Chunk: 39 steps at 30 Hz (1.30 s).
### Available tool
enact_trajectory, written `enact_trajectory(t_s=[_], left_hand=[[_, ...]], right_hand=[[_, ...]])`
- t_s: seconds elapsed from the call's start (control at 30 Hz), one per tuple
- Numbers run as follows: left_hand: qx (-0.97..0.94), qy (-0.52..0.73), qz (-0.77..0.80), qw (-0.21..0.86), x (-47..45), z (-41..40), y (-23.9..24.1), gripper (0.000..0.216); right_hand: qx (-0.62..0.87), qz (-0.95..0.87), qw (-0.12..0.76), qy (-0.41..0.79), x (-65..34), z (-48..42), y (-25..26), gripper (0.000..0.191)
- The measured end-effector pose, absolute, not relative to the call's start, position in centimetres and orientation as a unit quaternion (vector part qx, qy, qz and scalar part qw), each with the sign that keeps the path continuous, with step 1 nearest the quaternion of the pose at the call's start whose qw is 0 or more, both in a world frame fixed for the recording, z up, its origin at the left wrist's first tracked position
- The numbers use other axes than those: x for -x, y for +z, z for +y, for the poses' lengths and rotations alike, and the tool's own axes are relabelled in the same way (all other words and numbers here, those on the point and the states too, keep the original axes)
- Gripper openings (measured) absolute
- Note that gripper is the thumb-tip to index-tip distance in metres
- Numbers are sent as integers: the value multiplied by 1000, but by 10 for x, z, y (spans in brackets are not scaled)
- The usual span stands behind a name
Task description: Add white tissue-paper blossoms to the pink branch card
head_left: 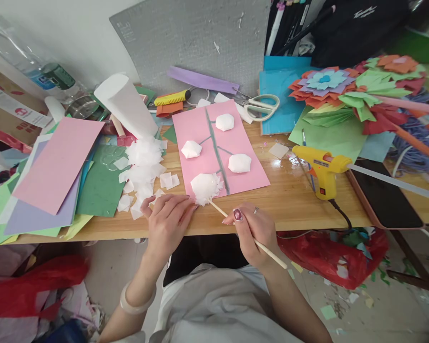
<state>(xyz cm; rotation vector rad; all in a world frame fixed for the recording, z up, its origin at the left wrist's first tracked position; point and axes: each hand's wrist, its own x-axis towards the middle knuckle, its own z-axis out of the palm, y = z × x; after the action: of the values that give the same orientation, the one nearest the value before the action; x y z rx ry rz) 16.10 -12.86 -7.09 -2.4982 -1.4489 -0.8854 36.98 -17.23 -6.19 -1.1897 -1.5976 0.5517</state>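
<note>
My right hand (pixel 255 233) grips a thin wooden stick (pixel 271 255), its far end at the lowest white puff (pixel 204 186), which has a fringed right side. That puff is on a pink sheet (pixel 248 183) with a dark branch line (pixel 214 136) and white puffs (pixel 239 163) beside its twigs. My left hand (pixel 168 216) lies at the sheet's lower left corner, fingers stretched out, fingertips by the lowest puff. Left of the sheet is a heap of thin white paper squares (pixel 145 159).
Coloured sheets (pixel 57 164) pile up at left, near a white roll (pixel 119 102). Scissors (pixel 260 108) and a yellow cutter (pixel 171 97) lie behind. A yellow glue gun (pixel 323 169), a phone (pixel 384 190) and paper flowers (pixel 325 83) are at right. A grey mat (pixel 200 43) leans on the wall.
</note>
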Motion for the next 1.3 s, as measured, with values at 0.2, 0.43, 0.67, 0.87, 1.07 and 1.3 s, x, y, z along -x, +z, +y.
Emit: enact_trajectory(t_s=[0.2,0.43,0.67,0.87,1.07,1.3], left_hand=[[823,-297,-482,33,-160,-130,-80,18],[825,-300,-479,16,-156,-132,-84,20],[829,-277,-485,31,-157,-137,-82,25],[801,-303,-514,45,-131,-140,-79,28],[677,-458,-566,-109,-113,-148,-67,21],[592,-480,-524,-380,-148,-160,-55,17]], right_hand=[[509,-702,468,174,-361,-169,-55,27],[536,-690,460,158,-350,-175,-52,25],[564,-576,559,192,-357,-191,-50,37],[579,-475,611,257,-365,-188,-63,43],[489,-405,670,384,-356,-183,-64,44],[424,-356,673,490,-351,-184,-59,43]])
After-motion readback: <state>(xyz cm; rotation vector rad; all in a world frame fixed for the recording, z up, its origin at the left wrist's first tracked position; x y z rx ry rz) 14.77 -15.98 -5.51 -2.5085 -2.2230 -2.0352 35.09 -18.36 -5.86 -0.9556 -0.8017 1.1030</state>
